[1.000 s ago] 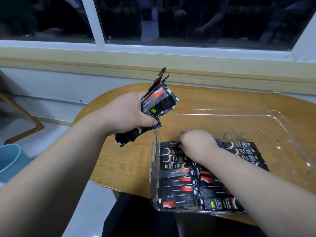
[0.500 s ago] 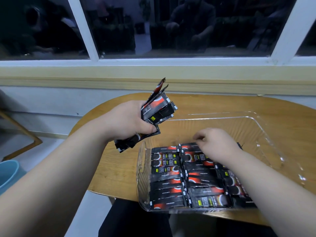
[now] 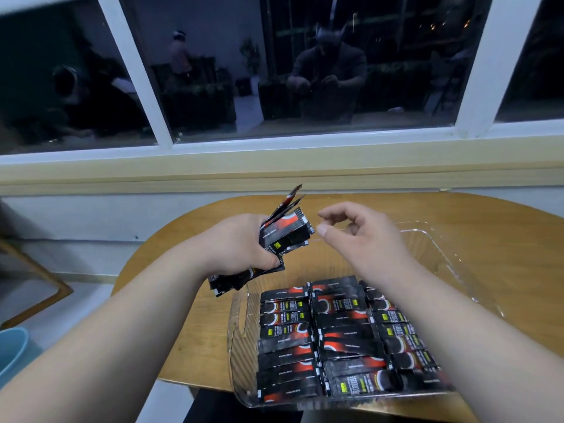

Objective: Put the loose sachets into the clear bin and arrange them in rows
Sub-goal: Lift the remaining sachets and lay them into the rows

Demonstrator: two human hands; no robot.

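Dark window (image 3: 305, 71) up top, wooden table (image 3: 457, 239) below it. Clear bin (image 3: 241, 346) sits toward the table's 4 o'clock, with sachets (image 3: 335, 337) laid flat in rows across its 6 o'clock half. Left grip (image 3: 241, 248) is wrapped tight round a bundle (image 3: 287, 236) of more sachets, near the bin's 10 o'clock corner. Right grip (image 3: 363, 236) hovers at the bundle's 3 o'clock, fingers loosely curled, holding nothing.
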